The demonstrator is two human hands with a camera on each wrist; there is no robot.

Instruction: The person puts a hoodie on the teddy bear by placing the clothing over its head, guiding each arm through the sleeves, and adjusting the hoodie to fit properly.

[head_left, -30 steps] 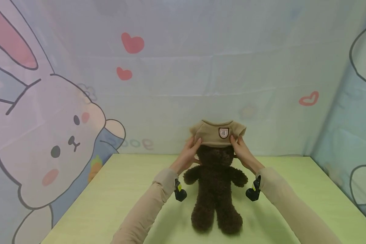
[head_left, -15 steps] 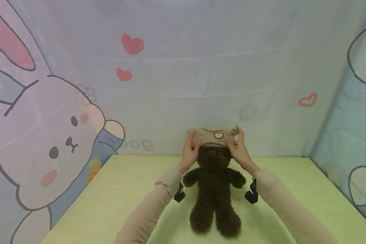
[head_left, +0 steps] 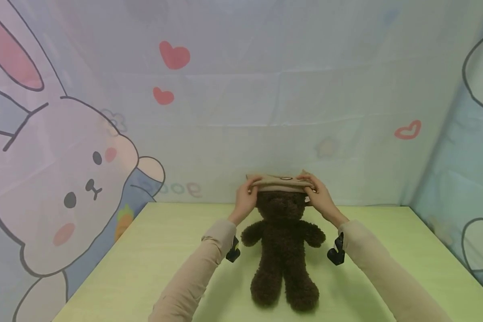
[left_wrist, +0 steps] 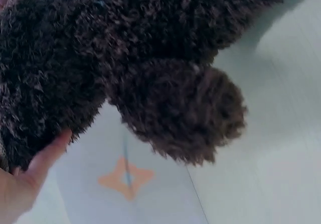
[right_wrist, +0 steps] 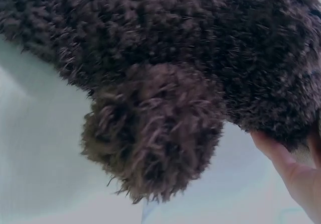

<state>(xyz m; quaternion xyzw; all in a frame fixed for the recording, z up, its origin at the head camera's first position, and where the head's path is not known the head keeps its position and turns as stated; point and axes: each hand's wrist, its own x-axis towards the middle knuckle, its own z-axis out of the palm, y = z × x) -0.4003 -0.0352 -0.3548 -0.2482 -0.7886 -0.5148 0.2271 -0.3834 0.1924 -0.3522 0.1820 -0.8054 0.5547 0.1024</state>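
A dark brown teddy bear [head_left: 282, 250] lies on the table with its legs toward me. Over the top of its head sits a small tan shirt [head_left: 279, 182], bunched into folds so its badge barely shows. My left hand [head_left: 246, 199] grips the shirt's left side beside the head, and my right hand [head_left: 319, 199] grips the right side. In the left wrist view, the thumb of the left hand [left_wrist: 30, 184] touches the head's fur. A finger of the right hand [right_wrist: 288, 169] lies against the fur in the right wrist view, with a bit of tan cloth behind.
The light green table [head_left: 177, 241] extends to both sides of the bear. Behind it hangs a pale backdrop cloth [head_left: 241, 107] printed with hearts and a large rabbit [head_left: 80, 188]. Black wrist cameras [head_left: 336, 251] hang below my sleeves.
The shirt has gone from spread out with its badge in full view to gathered in folds on the head. Both hands have curled their fingers in on its sides; the bear stays put.
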